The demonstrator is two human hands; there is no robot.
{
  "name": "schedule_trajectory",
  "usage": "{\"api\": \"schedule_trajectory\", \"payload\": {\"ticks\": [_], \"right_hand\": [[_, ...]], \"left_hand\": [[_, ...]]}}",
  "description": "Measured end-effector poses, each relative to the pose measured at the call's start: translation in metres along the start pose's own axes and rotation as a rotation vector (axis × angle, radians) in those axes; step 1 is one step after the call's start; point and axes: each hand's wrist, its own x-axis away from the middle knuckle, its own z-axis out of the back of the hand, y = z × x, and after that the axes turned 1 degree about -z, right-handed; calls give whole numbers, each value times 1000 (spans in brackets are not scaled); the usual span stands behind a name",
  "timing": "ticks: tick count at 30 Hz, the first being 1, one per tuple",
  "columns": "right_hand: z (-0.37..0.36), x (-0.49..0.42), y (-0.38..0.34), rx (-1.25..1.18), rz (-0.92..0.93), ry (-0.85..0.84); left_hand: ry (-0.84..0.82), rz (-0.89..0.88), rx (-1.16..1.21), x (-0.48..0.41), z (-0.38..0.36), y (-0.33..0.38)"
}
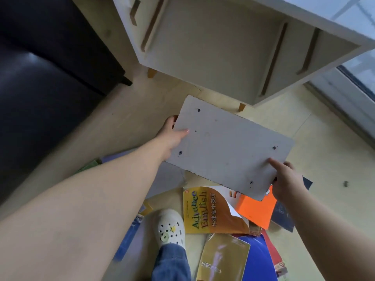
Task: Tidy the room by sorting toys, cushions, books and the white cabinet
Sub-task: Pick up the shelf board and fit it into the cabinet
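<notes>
Yellow "Advance English" book (cover curled) beneath the white panel

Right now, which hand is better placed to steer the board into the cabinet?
Likely left: the left hand grips the board edge nearer the white cabinet; the right hand holds the rear corner, over the books.

The pale yellow wooden floor under me carries a loose scatter of books: a yellow-and-brown English textbook with a curled cover, an orange book just beside it, a dark navy book further right, and a gold-covered book and a glossy blue book nearer me. My white clog shoe stands just left of the textbook. Beyond the books a white cabinet on short wooden legs stands on the floor, with a black sofa to its left.
</notes>
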Motion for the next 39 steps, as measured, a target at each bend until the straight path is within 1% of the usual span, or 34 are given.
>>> {"api": "schedule_trajectory", "payload": {"ticks": [4,6,8,11,14,18,24,28,33,36,39], "right_hand": [[-4,-28,-18,73,103,-67],[-10,-39,-21,145,137,-61],[-21,-46,-26,278,184,-17],[-36,-48,-27,391,208,-31],[-39,-43,-22,422,158,-55],[-50,-26,-9,440,131,-136],[-66,11,30,479,90,-252],[-65,31,57,424,53,-289],[-63,48,86,502,81,-296],[-63,52,95,509,98,-285],[-59,57,113,460,99,-270]], "left_hand": [[31,-32,9,-17,-9,13],[28,-53,-52,-25,-5,19],[17,-72,-117,-33,1,25],[13,-67,-218,-39,14,26],[32,-64,-239,-35,22,19],[167,-29,-211,-19,42,-1],[232,54,-197,9,90,-44],[221,54,-172,27,109,-67],[203,65,-168,51,124,-95],[206,31,-178,58,127,-103],[187,-9,-199,56,129,-102]]}}
